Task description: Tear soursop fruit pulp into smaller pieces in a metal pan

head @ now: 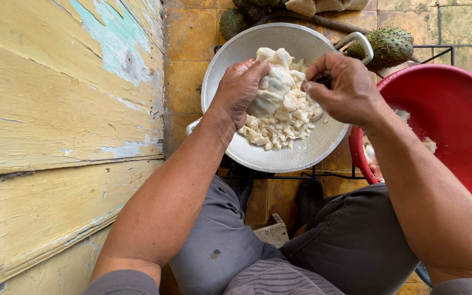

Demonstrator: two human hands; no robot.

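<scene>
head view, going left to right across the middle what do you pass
yellow wooden wall → left hand → white fruit pulp chunk held over the metal bowl → right hand → red basin

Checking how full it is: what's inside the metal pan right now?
The metal pan holds a heap of white fruit pulp pieces. The left hand holds a bigger pulp chunk above them; whatever lies beneath both hands is covered.
</scene>
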